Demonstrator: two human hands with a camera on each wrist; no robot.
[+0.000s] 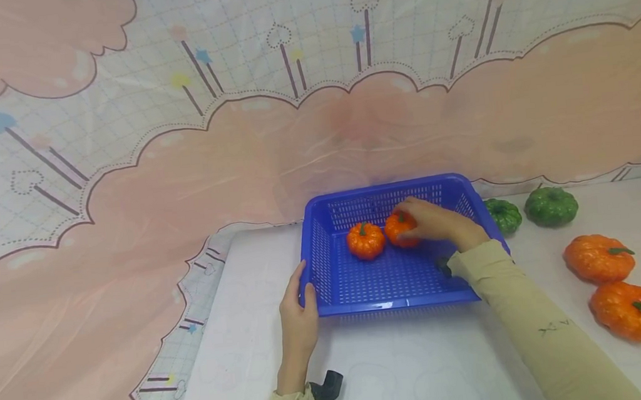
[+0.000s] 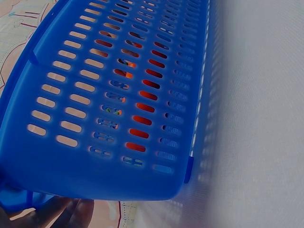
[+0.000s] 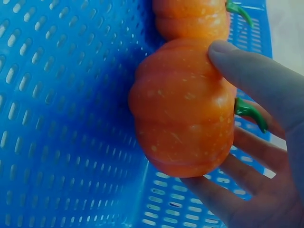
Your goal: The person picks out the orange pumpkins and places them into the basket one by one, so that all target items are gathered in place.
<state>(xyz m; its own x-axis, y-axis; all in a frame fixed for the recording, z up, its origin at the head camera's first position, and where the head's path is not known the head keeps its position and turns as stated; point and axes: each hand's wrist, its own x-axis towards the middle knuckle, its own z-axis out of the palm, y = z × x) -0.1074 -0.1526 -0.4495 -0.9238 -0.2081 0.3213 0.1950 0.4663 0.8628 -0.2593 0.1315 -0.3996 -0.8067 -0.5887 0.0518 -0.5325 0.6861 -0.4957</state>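
Note:
A blue plastic basket [image 1: 408, 302] with slotted walls stands on the white table. My left hand [image 1: 300, 319] grips its rim at the near left corner; in the left wrist view the fingers [image 2: 78, 213] show under the rim. Inside the basket, my right hand [image 1: 434, 219] holds a small orange pumpkin [image 3: 185, 109] with a green stem, thumb on one side and fingers round the other. Beside it to the left sits a second small orange pumpkin [image 1: 366, 241], close against the held one in the right wrist view.
Right of the basket lie two green pumpkins [image 1: 551, 206], one partly behind the basket's rim. Nearer on that side are two larger orange pumpkins [image 1: 631, 312], touching each other. A patterned cloth [image 1: 350, 141] hangs behind the white table [image 1: 240, 332].

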